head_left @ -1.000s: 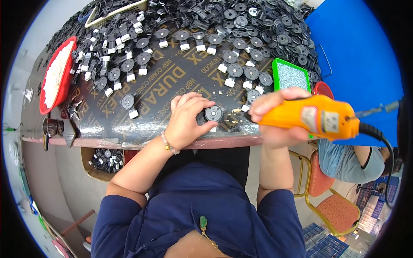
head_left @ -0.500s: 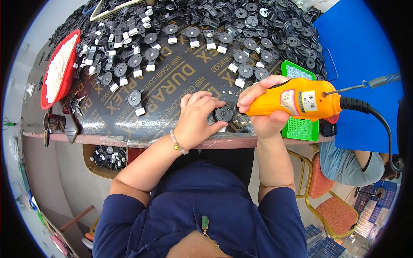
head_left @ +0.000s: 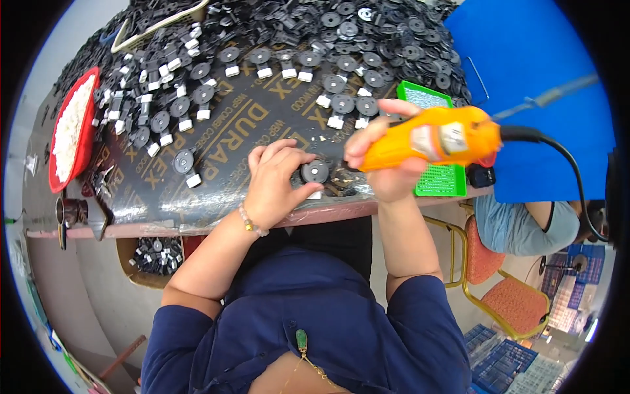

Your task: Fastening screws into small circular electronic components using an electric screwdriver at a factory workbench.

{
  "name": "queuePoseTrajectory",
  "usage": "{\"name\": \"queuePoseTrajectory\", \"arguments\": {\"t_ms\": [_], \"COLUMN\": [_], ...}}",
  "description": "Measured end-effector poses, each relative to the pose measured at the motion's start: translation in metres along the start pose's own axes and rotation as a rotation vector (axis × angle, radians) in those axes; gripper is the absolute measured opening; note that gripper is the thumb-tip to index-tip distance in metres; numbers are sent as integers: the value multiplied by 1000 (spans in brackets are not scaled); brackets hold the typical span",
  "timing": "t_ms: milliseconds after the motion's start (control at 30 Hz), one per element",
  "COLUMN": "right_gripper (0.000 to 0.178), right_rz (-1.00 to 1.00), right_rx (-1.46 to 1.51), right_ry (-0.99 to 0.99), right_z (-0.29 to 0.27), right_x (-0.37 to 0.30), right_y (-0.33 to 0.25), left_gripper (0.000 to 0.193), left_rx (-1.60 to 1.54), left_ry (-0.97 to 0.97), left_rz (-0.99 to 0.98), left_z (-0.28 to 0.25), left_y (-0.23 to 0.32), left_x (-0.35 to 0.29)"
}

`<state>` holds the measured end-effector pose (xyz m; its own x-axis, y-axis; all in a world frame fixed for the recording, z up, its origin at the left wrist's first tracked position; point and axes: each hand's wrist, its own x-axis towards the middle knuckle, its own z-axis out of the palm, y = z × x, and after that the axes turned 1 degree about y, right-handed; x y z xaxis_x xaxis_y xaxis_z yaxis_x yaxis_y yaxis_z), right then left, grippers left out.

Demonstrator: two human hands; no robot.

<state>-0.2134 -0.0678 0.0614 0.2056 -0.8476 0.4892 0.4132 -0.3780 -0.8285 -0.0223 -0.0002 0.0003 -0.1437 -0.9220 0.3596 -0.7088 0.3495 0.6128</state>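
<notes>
My left hand [head_left: 279, 172] rests on the table near its front edge. Its thumb and forefinger close around a round black plastic part [head_left: 315, 171], and a bit of its white block shows by the thumb. In my right hand [head_left: 388, 182] is an orange electric screwdriver [head_left: 430, 139], blurred by motion. Its front end points left, beside the round part; whether the tip touches the part I cannot tell. Beyond my hands lie several similar black discs with white blocks, one of them a disc piece [head_left: 184, 162] off to the left.
A red basket of white pieces [head_left: 73, 128] stands at left. Heaps of black parts [head_left: 407, 46] line the far side. Behind the screwdriver is a green tray [head_left: 459, 180] with small metal pieces. A black cord [head_left: 564, 154] runs right. Another person's sleeve [head_left: 558, 226] shows at right.
The view has shifted, so the table's contents appear farther left. Relative to the round part, the screwdriver has moved slightly away from me. My left hand keeps its hold.
</notes>
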Motion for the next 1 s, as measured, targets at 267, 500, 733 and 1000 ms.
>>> {"name": "queuePoseTrajectory", "arguments": {"t_ms": [267, 500, 733, 1000], "right_gripper": [79, 76, 76, 82], "right_rz": [-203, -215, -205, -328], "right_rx": [-533, -454, -463, -306], "right_ry": [315, 399, 402, 292], "right_z": [-114, -138, -138, -106], "right_x": [-23, -39, -40, -26], "right_y": [-70, -57, -57, -84], "left_gripper": [49, 52, 52, 51], "left_rx": [64, 85, 94, 54], "left_ry": [-9, -40, -20, -46], "left_rz": [30, 10, -6, -21], "left_z": [4, 4, 1, 4], "left_y": [3, 4, 9, 1], "left_x": [0, 2, 1, 1]}}
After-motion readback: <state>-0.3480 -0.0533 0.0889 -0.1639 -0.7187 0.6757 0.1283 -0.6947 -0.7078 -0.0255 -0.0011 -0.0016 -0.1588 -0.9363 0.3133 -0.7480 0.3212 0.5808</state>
